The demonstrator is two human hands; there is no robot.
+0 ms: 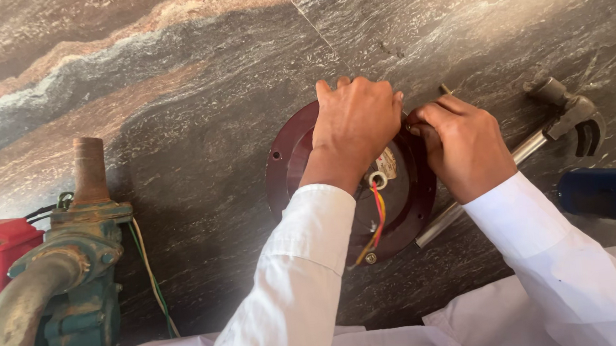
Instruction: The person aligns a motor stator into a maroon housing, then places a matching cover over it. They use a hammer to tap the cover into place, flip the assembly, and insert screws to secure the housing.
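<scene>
On dark stone floor, left hand [356, 124] presses flat to steady maroon motor cover [402, 196]; right hand [463, 146] pinches a thin tool [446, 88] at its rim.

I see my left hand [357, 124] bare, no glove, ring or watch showing, and my right hand [463, 146] just as bare beside it. Both arms wear long white sleeves of plain cloth; the left sleeve [293, 281] ends in a straight cuff at the wrist, and the right sleeve [562, 250] does the same. Below the left sleeve, more white cloth [404, 342] of my garment lies in soft folds.
</scene>
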